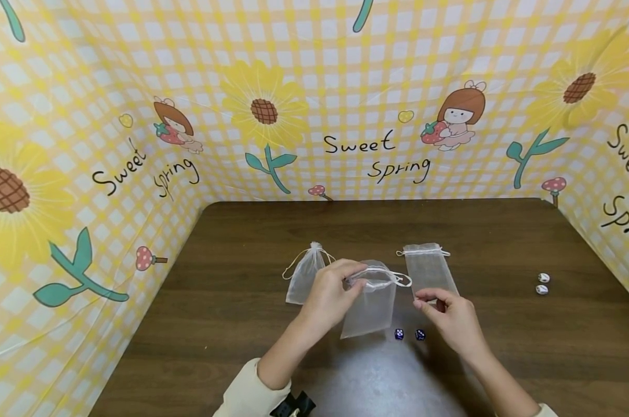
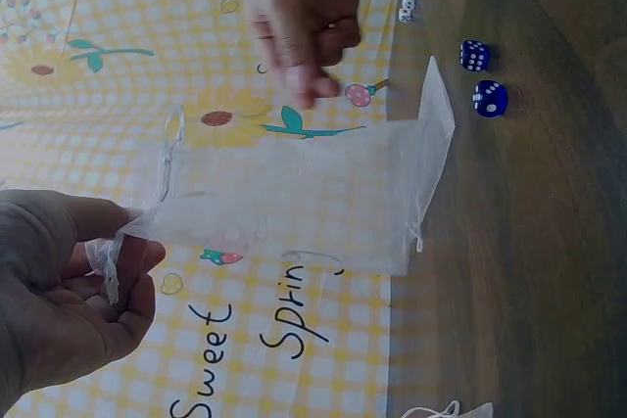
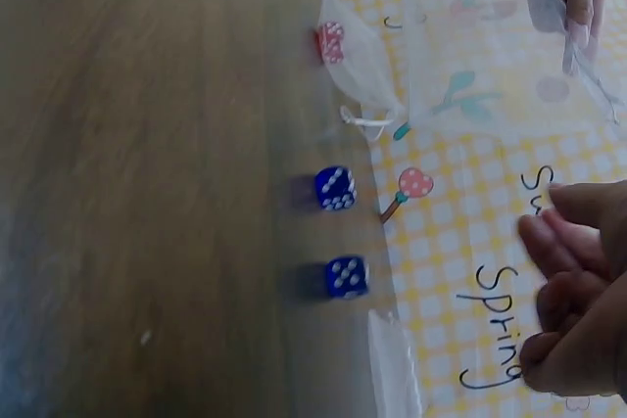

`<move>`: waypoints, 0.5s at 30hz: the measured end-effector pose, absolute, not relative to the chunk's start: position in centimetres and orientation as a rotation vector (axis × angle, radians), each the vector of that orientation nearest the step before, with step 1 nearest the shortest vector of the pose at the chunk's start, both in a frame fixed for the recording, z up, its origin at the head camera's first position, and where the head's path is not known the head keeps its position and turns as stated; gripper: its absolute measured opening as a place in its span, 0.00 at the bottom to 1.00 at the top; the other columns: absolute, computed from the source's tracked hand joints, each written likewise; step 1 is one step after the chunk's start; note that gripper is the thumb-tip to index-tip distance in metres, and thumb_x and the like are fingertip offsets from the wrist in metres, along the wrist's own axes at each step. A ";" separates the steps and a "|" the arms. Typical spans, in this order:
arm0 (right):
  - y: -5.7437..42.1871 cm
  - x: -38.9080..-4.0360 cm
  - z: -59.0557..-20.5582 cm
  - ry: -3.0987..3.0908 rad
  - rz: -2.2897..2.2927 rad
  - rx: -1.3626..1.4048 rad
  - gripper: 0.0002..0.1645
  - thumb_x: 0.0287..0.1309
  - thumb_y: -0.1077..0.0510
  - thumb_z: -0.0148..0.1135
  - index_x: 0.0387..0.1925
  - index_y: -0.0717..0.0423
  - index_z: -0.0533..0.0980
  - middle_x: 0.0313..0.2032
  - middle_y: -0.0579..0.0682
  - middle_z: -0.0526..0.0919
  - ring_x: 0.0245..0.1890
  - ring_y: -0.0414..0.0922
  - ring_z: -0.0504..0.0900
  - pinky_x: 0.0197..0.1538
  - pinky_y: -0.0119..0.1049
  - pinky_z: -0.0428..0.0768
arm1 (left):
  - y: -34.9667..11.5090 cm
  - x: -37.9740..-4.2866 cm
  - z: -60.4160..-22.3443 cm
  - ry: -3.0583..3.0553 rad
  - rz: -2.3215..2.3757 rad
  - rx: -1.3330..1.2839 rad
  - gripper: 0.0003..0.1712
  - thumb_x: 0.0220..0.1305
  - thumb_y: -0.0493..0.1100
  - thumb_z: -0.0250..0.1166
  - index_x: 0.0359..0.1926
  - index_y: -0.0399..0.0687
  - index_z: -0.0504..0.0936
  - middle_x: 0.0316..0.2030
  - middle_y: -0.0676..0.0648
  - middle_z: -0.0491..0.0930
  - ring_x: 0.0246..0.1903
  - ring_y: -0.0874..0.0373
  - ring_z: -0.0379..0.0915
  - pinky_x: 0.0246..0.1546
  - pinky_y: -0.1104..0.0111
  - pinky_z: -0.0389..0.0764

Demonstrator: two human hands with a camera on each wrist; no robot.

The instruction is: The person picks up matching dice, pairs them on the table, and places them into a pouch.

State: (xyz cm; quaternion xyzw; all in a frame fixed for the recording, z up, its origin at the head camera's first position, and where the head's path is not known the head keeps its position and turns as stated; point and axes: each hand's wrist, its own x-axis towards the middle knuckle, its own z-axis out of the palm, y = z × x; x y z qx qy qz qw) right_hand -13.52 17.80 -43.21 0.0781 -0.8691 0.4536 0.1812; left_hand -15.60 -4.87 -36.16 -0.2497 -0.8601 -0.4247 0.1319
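Note:
My left hand (image 1: 331,292) pinches the gathered top of a sheer white drawstring bag (image 1: 369,315), which hangs upright with its mouth toward the right. White cord loops stick out at its rim. To the right of it, my right hand (image 1: 452,321) hovers with loosely bent fingers; nothing shows between thumb and fingers in the right wrist view. Two blue dice, a left die (image 1: 399,334) and a right die (image 1: 420,335), lie on the table below, between the hands.
Behind my left hand stands another sheer bag (image 1: 300,284), cinched at the top, with red dice (image 3: 331,43) at it. A flat drawstring bag (image 1: 430,267) lies beyond my right hand. Farther right are two white dice (image 1: 542,284). Patterned cloth (image 1: 346,87) walls the brown table (image 1: 241,231).

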 end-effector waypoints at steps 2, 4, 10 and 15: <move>18.1 -13.5 -43.4 -2.574 1.237 0.202 0.07 0.46 0.63 0.69 0.31 0.57 0.83 0.23 0.41 0.78 0.18 0.34 0.63 0.21 0.30 0.64 | -4.9 -15.6 -36.2 -2.492 -1.230 -0.714 0.14 0.53 0.31 0.67 0.44 0.34 0.82 0.41 0.44 0.81 0.44 0.54 0.77 0.43 0.68 0.77; 18.4 -13.4 -43.7 -2.684 1.173 0.197 0.08 0.47 0.61 0.69 0.33 0.56 0.83 0.24 0.41 0.79 0.19 0.35 0.65 0.23 0.31 0.65 | -4.9 -15.7 -36.2 -2.483 -1.228 -0.707 0.15 0.54 0.31 0.66 0.44 0.33 0.81 0.42 0.44 0.81 0.45 0.53 0.76 0.45 0.67 0.76; 19.0 -13.4 -44.5 -2.906 1.056 0.196 0.05 0.44 0.59 0.70 0.28 0.51 0.82 0.22 0.39 0.77 0.22 0.37 0.70 0.26 0.34 0.68 | -4.9 -15.8 -36.4 -2.447 -1.209 -0.698 0.15 0.53 0.30 0.67 0.44 0.32 0.81 0.42 0.44 0.81 0.45 0.54 0.77 0.47 0.66 0.75; 19.2 -13.3 -45.0 -3.028 1.018 0.255 0.09 0.40 0.60 0.70 0.29 0.51 0.81 0.19 0.38 0.72 0.20 0.37 0.68 0.25 0.35 0.66 | -4.9 -15.8 -36.5 -2.442 -1.216 -0.692 0.15 0.52 0.30 0.67 0.44 0.33 0.81 0.41 0.44 0.81 0.44 0.54 0.77 0.44 0.67 0.76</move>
